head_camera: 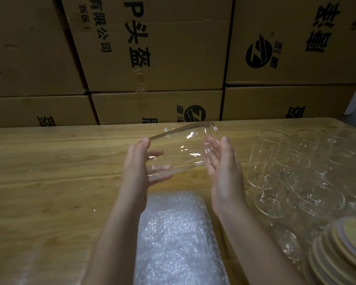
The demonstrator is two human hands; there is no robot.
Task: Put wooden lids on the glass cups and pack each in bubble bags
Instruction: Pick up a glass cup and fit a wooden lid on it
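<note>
Bubble bags lie nearest on the bench; left grip and right grip both clasp one tilted glass cup; cartons behind read "有限公司" and "头盔".

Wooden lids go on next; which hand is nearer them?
Right. The right hand, on the glass cup, is up-left of the wooden lids; the left hand is farther left across the cup.
</note>
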